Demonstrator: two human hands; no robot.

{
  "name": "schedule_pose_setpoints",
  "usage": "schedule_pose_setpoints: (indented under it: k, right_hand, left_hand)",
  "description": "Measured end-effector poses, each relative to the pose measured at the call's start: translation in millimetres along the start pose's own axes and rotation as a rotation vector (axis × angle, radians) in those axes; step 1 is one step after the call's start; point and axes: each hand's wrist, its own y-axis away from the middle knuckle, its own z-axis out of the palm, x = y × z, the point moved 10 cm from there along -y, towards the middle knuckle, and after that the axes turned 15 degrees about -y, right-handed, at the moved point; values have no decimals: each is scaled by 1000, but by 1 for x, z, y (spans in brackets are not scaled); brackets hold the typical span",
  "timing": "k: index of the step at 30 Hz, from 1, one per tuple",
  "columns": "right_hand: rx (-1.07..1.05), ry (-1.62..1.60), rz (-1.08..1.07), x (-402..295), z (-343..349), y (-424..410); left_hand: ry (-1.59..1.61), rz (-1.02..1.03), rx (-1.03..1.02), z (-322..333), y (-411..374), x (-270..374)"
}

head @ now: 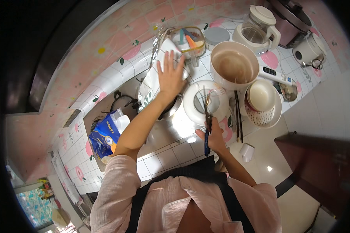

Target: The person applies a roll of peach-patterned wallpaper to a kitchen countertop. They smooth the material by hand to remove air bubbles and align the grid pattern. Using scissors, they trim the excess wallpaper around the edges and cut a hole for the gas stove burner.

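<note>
My left hand (170, 77) is spread flat on a loose sheet of patterned, foil-edged covering (150, 84) that lies over part of the gas stove. A pair of scissors (207, 125) with dark blue handles is in my right hand (215, 138), its blades pointing away from me over a white round lid or dish (191, 112). The blades look parted. Left of my left forearm, a blue plastic bag (106, 135) rests on the stove's steel top. Part of a pan or burner beneath my left wrist is hidden.
Right of the round white piece stand a saucepan (234, 65), stacked bowls in a colander (261, 97) and dark chopsticks (238, 116). Behind are a seasoning box (189, 42), a glass kettle (258, 30) and a pink cooker (290, 23). A white cup (247, 152) appears beyond the counter edge.
</note>
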Motion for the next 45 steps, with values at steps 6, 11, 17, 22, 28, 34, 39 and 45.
schedule_pose_setpoints:
  k: [6,11,17,22,28,34,39,45]
  right_hand:
    - [-187,-214,183,15,-10,-41]
    - [-150,-266,103,0,-7,-71]
    - [-139,-307,141,14,-19,-79]
    - [-69,-308,165,46,-32,-80]
    - [-120,-204,142,41,-25,-89]
    - [-69,-278,199,33,-27,-99]
    - [-135,-319,207,29,-9,-109]
    - [-319,-922,741,29,42,-120]
  left_hand:
    - [-214,-138,1,-23,-53,-75]
    - [1386,-575,-557,63,-50,36]
    - [1431,-1305,-217,228,-56,-11]
    - [1607,-1233,-359,216,-64,7]
    - [1350,-1120,-417,212,-79,11]
    - [1442,-1073,-514,221,-93,31]
    - [1042,-897,-234,245,-97,-42]
    - [156,-53,276,102,-140,-62]
